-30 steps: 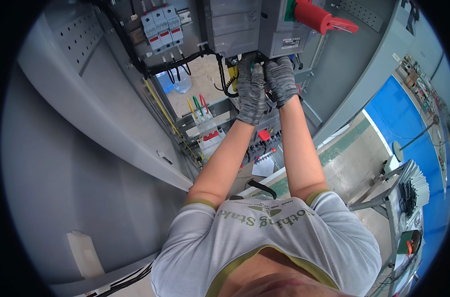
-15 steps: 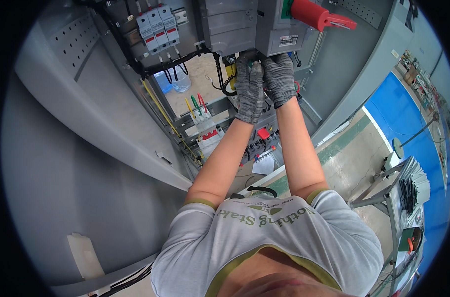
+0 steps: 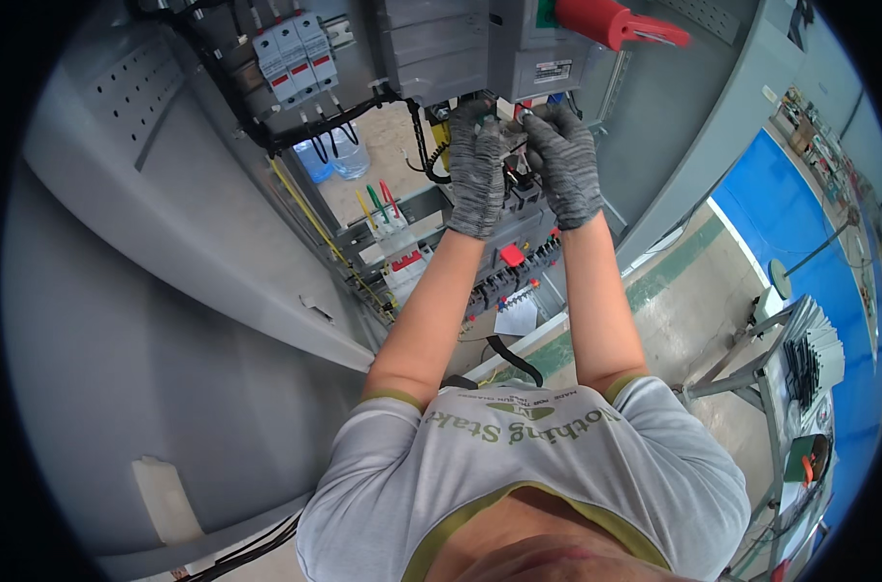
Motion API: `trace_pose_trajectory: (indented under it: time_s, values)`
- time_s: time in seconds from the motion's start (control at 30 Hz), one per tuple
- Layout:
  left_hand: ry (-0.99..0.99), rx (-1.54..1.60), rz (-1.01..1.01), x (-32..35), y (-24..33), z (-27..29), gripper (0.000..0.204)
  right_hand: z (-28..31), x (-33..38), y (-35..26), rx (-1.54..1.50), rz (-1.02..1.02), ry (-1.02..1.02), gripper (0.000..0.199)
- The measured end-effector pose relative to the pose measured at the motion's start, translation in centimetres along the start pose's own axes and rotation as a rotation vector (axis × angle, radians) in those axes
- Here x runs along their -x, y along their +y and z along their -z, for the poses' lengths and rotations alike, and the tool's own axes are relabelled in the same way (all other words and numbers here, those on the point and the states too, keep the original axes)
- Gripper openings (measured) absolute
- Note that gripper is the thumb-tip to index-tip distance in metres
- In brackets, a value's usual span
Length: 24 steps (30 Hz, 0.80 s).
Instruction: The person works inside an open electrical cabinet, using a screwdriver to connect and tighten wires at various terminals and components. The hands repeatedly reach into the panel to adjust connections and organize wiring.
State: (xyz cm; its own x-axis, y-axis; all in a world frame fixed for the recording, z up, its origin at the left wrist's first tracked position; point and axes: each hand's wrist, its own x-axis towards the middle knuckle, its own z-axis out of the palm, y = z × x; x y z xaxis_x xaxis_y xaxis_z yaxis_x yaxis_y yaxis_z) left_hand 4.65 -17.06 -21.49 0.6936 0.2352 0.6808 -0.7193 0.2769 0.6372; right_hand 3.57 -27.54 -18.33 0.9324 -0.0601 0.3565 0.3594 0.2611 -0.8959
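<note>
Both my hands wear grey knit gloves and reach under a grey switch unit [image 3: 548, 58] inside a metal cabinet. My left hand [image 3: 477, 179] is closed at the unit's lower edge, its fingers curled round something dark that I cannot make out. Beside it my right hand [image 3: 565, 165] has thumb and forefinger pinched together, close to a small red and silver end; what the pinch holds is too small to name. Between the hands show dark wires and terminals. A red rotary handle [image 3: 606, 21] sticks out of the unit's front above my right hand.
Three white fuse holders [image 3: 295, 60] sit on a rail at upper left, black cable bundles below them. A small breaker [image 3: 402, 270] with yellow, green and red wires lies left of my forearms. The cabinet's frame edge [image 3: 693, 165] runs along the right. A metal-framed stand [image 3: 751, 373] is farther right.
My right hand has moved right, away from my left, opening a gap with wires showing. My left hand has shifted slightly left. The whole view has moved a little.
</note>
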Motion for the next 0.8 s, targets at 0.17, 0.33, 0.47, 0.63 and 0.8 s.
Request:
trace_pose_trajectory:
  time_s: [0.17, 0.33, 0.47, 0.63, 0.8]
  values:
    - [-0.019, -0.321, -0.148, -0.5, -0.2, 0.4, 0.028, 5.1, 2.6, 0.3, -0.101, -0.099, -0.045, 0.011]
    - [-0.045, -0.236, -0.052, 0.0, -0.3, 0.6, 0.038, 9.3, 4.3, 0.5, -0.064, -0.197, -0.135, 0.011]
    - [-0.014, -0.506, -0.110, 2.2, 0.5, 0.4, 0.045, 11.1, 4.8, 0.8, -0.172, -0.221, -0.160, 0.009]
    - [0.075, -1.032, -0.204, 4.9, 1.0, -0.2, 0.036, 12.9, 3.7, 2.4, -0.125, -0.219, -0.275, 0.007]
    - [0.153, -1.271, -0.122, 5.1, 1.4, -0.9, 0.025, 11.9, 3.0, 1.7, -0.122, -0.176, -0.382, 0.004]
